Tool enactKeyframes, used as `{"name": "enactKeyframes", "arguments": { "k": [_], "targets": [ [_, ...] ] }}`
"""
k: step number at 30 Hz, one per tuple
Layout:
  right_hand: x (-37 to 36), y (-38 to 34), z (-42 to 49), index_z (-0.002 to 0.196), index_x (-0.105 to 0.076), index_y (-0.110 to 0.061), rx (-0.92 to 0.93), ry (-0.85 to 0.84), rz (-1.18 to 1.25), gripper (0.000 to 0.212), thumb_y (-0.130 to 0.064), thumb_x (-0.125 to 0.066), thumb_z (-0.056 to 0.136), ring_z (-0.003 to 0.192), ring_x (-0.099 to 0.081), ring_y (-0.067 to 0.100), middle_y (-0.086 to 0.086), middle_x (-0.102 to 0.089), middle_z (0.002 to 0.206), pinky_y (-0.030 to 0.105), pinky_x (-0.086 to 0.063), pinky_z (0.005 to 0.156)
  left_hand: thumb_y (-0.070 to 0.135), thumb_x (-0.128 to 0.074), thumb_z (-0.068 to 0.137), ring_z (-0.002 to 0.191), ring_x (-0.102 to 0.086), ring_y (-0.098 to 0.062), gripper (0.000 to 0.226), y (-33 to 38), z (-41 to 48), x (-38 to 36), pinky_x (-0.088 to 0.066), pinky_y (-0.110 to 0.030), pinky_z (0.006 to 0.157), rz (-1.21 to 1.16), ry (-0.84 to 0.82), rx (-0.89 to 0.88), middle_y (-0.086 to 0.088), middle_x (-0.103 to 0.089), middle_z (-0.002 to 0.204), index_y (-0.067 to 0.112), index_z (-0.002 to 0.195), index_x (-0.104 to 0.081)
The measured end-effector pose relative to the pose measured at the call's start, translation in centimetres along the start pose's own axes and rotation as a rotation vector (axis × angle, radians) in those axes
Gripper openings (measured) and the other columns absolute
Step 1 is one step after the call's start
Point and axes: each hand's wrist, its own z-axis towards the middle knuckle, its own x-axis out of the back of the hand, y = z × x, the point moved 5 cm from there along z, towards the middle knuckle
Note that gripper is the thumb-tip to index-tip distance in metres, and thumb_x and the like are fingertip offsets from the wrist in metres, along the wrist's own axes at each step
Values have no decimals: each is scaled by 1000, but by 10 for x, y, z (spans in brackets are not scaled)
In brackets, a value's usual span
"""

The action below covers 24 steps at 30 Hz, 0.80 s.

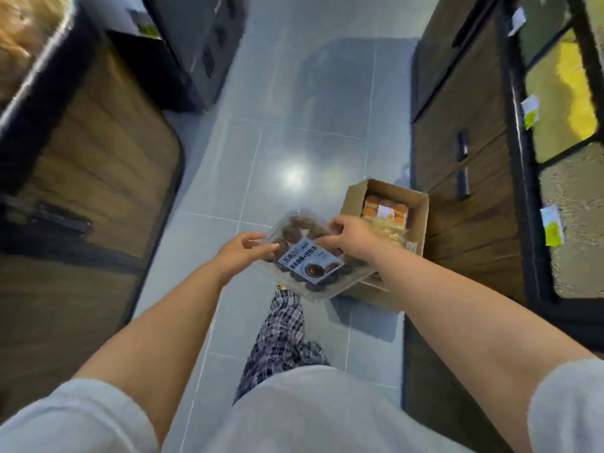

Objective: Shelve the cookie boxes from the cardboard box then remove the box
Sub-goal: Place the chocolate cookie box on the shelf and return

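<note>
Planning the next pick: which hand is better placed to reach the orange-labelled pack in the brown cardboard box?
Right, likely. The right hand grips the clear plastic cookie box beside the brown cardboard box's open top, near the orange-labelled pack; the left hand holds the opposite edge, farther away.

head view | wide-angle | looks steeply down | floor [294, 125] and forearms near

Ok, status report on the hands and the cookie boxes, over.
Gripping one clear cookie box: left hand at its edge, right hand on top. On floor, cardboard box, orange-labelled pack still inside. Nothing seen in the way.
</note>
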Motion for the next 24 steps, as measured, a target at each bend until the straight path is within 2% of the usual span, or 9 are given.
{"name": "enactKeyframes", "arguments": {
  "k": [2, 4, 7, 10, 14, 18, 20, 22, 24],
  "targets": [
    [-21, -35, -12, 99, -60, -7, 29, -60, 88, 37, -34, -77, 79, 84, -57, 20, 4, -59, 93, 34, -50, 73, 34, -76, 78, 110, -50, -19, 65, -31, -37, 30, -39, -30, 91, -144, 185, 26, -12, -52, 130, 15, 134, -48],
    [-47, -69, -25, 96, -61, 0, 41, -159, 177, 38, -29, -77, 79, 75, -57, 20, 11, -59, 87, 28, -51, 63, 35, -77, 77, 113, -48, -19, 74, -64, -76, 58, -38, -29, 92, -288, 360, 53, -13, -46, 137, 17, 139, -41],
    [-94, -121, -41, 78, -58, -6, 82, -282, 197, 34, -34, -76, 79, 65, -55, 18, 11, -60, 78, 19, -46, 51, 36, -78, 76, 124, -45, -23, 89, -116, -137, 94, -38, -32, 98, -488, 605, 92, -10, -38, 144, 21, 148, -27],
    [-147, -168, -61, 95, -68, 0, 113, -370, 200, 44, -42, -71, 82, 63, -61, 15, 8, -68, 80, 21, -49, 53, 40, -76, 76, 118, -52, -26, 91, -177, -193, 115, -45, -41, 93, -734, 738, 170, -8, -47, 139, 26, 148, -22],
    [-217, -221, -100, 91, -70, -10, 142, -470, 207, 33, -42, -64, 89, 61, -63, 10, 2, -69, 77, 15, -46, 46, 49, -72, 78, 103, -63, -22, 69, -249, -256, 127, -50, -35, 71, -978, 793, 218, -3, -62, 122, 23, 134, -42],
    [-292, -265, -144, 76, -64, -14, 97, -600, 246, 30, -38, -60, 92, 49, -61, 10, 0, -65, 62, 19, -48, 44, 47, -71, 79, 83, -63, -22, 42, -305, -313, 130, -49, -34, 69, -1139, 803, 189, -3, -68, 97, 19, 109, -62],
    [-333, -286, -167, 71, -64, -14, 108, -646, 225, 35, -44, -61, 90, 49, -59, 10, -1, -65, 61, 23, -49, 50, 36, -74, 79, 79, -62, -25, 36, -334, -345, 138, -48, -35, 72, -1196, 864, 136, -6, -69, 89, 14, 107, -65],
    [-376, -306, -190, 82, -70, -11, 124, -680, 207, 44, -55, -65, 83, 64, -64, 17, 5, -71, 81, 29, -55, 63, 17, -69, 85, 85, -64, -27, 34, -362, -379, 153, -51, -39, 78, -1204, 949, 54, -11, -70, 97, 7, 117, -61],
    [-418, -323, -213, 95, -71, -10, 94, -729, 192, 57, -63, -68, 75, 78, -70, 25, 11, -74, 94, 40, -58, 78, 5, -63, 88, 89, -65, -26, 29, -387, -415, 172, -54, -35, 75, -1197, 1004, -6, -14, -68, 103, 5, 117, -59]
  ]
}}
